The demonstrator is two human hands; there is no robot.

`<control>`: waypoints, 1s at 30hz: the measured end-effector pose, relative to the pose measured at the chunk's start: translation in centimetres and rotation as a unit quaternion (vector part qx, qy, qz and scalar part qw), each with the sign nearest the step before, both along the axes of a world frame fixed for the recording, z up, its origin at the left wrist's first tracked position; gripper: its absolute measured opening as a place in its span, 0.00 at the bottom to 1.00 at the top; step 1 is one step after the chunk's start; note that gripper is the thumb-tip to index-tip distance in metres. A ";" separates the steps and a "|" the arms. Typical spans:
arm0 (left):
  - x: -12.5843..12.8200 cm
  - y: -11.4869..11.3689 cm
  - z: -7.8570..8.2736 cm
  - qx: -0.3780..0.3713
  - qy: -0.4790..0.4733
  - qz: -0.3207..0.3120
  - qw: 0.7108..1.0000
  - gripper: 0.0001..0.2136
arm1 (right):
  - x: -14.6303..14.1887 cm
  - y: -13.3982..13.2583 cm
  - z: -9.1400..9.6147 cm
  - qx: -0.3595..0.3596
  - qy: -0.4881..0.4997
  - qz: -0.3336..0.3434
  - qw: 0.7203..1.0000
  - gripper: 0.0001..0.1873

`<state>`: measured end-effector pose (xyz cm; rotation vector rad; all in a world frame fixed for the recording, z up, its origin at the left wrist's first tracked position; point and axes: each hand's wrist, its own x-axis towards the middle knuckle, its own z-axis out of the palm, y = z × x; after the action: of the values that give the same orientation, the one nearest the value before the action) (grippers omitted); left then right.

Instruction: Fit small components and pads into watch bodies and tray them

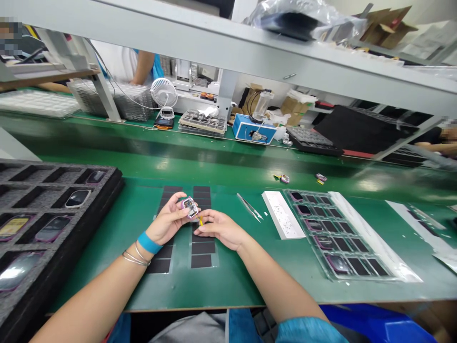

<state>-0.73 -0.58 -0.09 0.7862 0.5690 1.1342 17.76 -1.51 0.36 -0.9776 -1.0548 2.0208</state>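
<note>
Watch-like case (190, 207), purple-rimmed with its innards bare, was held above the tabletop (221, 291), left of the midpoint between its side edges and well back from the near edge. The left hand (170, 218) was clamped around the case; the right hand (222, 229) had its fingertips at a yellow tab (200, 221), though whether they pinched it could not be told. It was probably light and stiff, smooth enough to slip, the innards fragile; the rim's sides seemed the safest hold.
</note>
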 end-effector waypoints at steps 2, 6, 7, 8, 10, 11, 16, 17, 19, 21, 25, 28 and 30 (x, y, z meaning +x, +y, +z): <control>0.0 0.0 0.0 -0.006 0.000 0.004 1.000 0.20 | 0.2 0.2 0.1 0.011 0.010 -0.047 0.999 0.23; 0.0 -0.1 0.0 -0.020 0.005 -0.013 1.000 0.19 | 0.7 0.6 0.4 0.051 0.038 -0.111 0.992 0.20; 0.1 -0.2 0.0 -0.025 0.005 -0.024 0.999 0.18 | 0.8 0.7 0.5 0.063 0.041 -0.121 0.990 0.19; 0.1 -0.2 0.0 -0.029 0.005 -0.038 0.999 0.18 | 0.9 0.7 0.6 0.078 0.042 -0.131 0.987 0.19; 0.3 -0.4 -0.1 -0.033 0.008 -0.072 0.997 0.17 | 0.9 0.6 0.8 0.114 0.041 -0.152 0.981 0.19; 0.4 -0.4 -0.1 -0.033 0.011 -0.091 0.995 0.17 | 0.9 0.5 0.9 0.134 0.038 -0.157 0.978 0.19; 0.6 -0.7 -0.4 -0.042 0.018 -0.162 0.986 0.15 | 0.3 -0.2 0.9 0.226 -0.002 -0.166 0.960 0.14; 0.6 -0.7 -0.5 -0.046 0.018 -0.166 0.985 0.15 | 0.2 -0.3 0.9 0.244 -0.016 -0.170 0.955 0.13; 0.6 -0.7 -0.6 -0.049 0.020 -0.170 0.984 0.16 | 0.1 -0.5 0.8 0.276 -0.048 -0.177 0.944 0.12; 0.6 -0.7 -0.6 -0.052 0.024 -0.176 0.983 0.15 | 0.0 -0.6 0.6 0.305 -0.080 -0.181 0.931 0.12; 0.7 -0.7 -0.7 -0.060 0.024 -0.192 0.979 0.13 | 0.1 -0.4 0.0 0.344 -0.117 -0.173 0.916 0.12; 0.7 -0.7 -0.6 -0.065 0.022 -0.196 0.978 0.13 | 0.0 -0.3 -0.2 0.353 -0.132 -0.171 0.910 0.12; 0.7 -0.7 -0.6 -0.067 0.024 -0.196 0.978 0.13 | 0.0 -0.3 -0.3 0.358 -0.138 -0.172 0.907 0.11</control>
<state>0.01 -1.26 -0.65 0.7700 0.4964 0.7080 17.79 -1.80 0.07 -0.9586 -1.4992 1.0815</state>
